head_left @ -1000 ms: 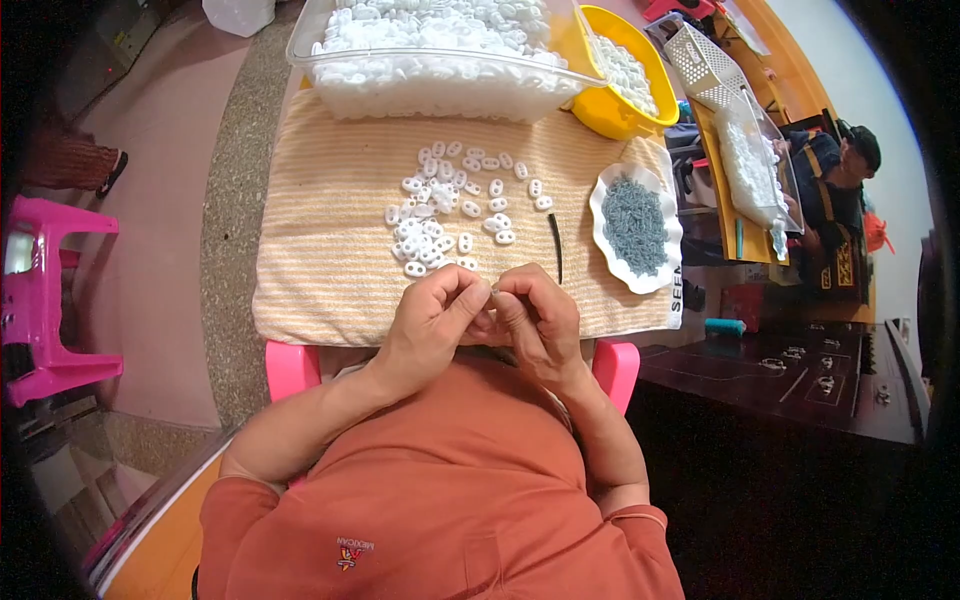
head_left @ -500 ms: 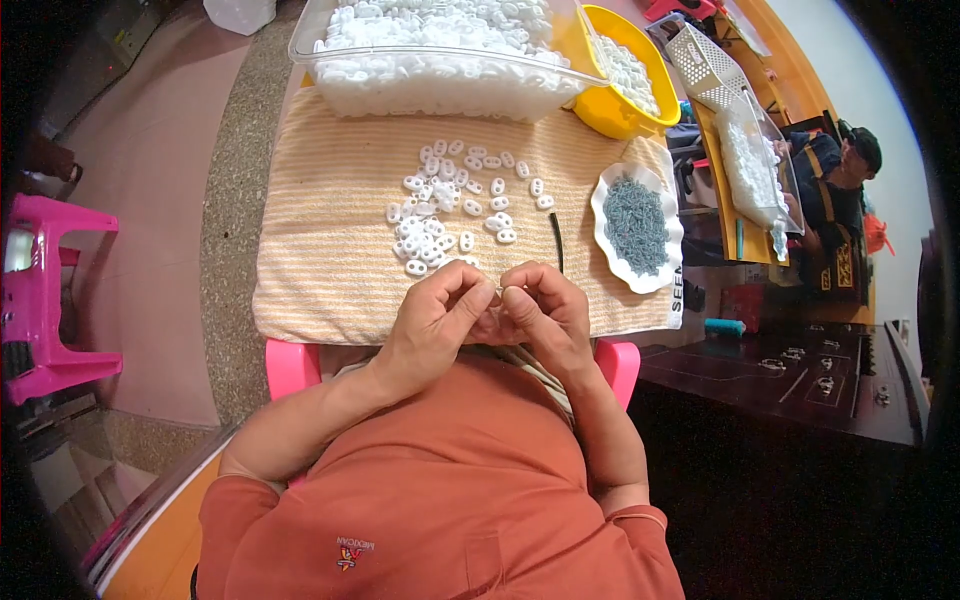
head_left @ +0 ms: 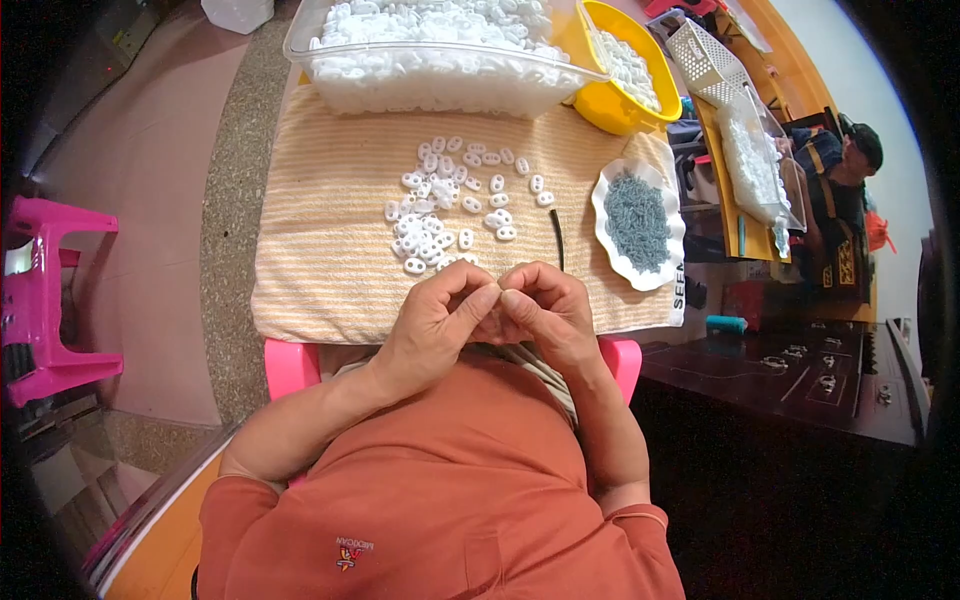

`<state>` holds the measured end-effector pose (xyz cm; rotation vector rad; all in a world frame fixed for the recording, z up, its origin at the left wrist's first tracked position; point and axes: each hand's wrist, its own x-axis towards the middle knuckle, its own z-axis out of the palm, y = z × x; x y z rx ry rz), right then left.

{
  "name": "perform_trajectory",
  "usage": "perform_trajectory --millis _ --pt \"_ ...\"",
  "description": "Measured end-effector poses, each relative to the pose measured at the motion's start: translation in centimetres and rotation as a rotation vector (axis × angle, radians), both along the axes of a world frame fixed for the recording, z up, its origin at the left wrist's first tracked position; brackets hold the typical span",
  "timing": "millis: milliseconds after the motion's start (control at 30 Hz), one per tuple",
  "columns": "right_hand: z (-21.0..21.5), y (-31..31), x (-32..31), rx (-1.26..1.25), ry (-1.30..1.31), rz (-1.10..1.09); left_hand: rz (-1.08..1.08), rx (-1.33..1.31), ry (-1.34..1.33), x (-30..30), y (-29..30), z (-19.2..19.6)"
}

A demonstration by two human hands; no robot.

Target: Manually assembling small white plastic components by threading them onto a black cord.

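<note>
Close to the table's front edge, my left hand [head_left: 443,308] and my right hand [head_left: 550,310] meet with thumbs and forefingers pinched. Whatever lies between the fingertips is too small and covered to make out. Just beyond them, small white oval plastic pieces [head_left: 418,235], each with two holes, lie in a loose heap and scattered to its right. A thin black rod [head_left: 557,240] rests on the striped towel [head_left: 320,220] past my right hand. To the right, a white wavy-rimmed dish [head_left: 604,232] holds many small grey-blue pieces [head_left: 638,222].
At the far edge stands a clear bin [head_left: 430,88] full of white pieces, beside a yellow basin [head_left: 605,112] holding more. Pink stool [head_left: 50,300] on the left floor. At right, another person [head_left: 840,175] sits near a second clear bin [head_left: 755,165].
My hands stay nearly in place, fingertips slightly closer together. A small pale bit seen between them earlier is now covered. The pieces on the towel have not visibly moved.
</note>
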<state>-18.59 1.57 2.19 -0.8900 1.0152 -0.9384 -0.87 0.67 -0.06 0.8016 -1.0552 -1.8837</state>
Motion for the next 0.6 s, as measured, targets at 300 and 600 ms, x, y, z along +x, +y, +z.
perform_trajectory --millis 300,600 --pt "-0.41 0.00 -0.20 -0.204 0.166 0.026 0.014 -0.025 -0.037 0.10 -0.01 -0.18" --pt "-0.82 0.10 -0.25 -0.320 0.165 -0.048 0.021 0.003 -0.042 0.11 0.07 0.04"
